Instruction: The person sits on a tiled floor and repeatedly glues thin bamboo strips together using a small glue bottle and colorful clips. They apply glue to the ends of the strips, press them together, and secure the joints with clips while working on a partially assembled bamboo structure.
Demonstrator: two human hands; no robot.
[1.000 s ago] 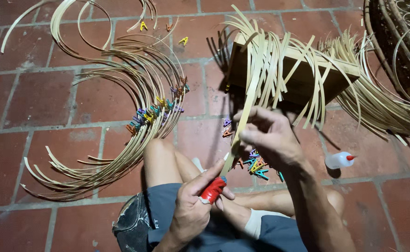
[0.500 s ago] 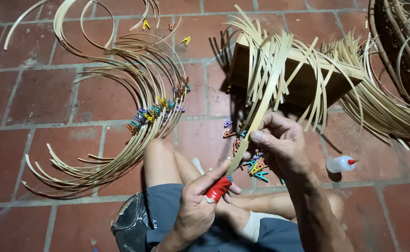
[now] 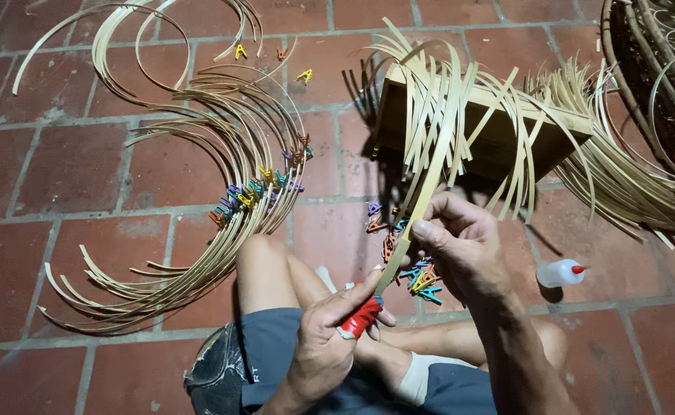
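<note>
A thin bamboo strip (image 3: pixel 422 204) is pinched between the thumb and fingers of the right hand (image 3: pixel 464 250), the grip closed tightly on it just right of centre in the view. The strip runs from the left hand (image 3: pixel 330 342), at about 6 o'clock, upward toward 12 o'clock, where its upper end lies among the loose strips draped over a wooden block (image 3: pixel 499 134). A red-handled tool (image 3: pixel 362 317) is clasped in the left hand, the grip wrapped firmly round the handle; its tip meets the lower end of the strip, though the blade itself cannot be made out. Both hands are held above the person's bare knees and grey shorts (image 3: pixel 276 350), over a brick floor (image 3: pixel 53 177). A small heap of coloured clips (image 3: pixel 418 277) is seen on the floor just beneath the right hand. At 9 o'clock a fan of curved bamboo strips (image 3: pixel 199 192) is laid out, fastened near its middle by a row of coloured clips (image 3: pixel 260 188). At 3 o'clock a small white bottle with a red cap (image 3: pixel 558 273) lies on its side, and at 1 o'clock the rim of a woven basket (image 3: pixel 652 69) is partly in view.
</note>
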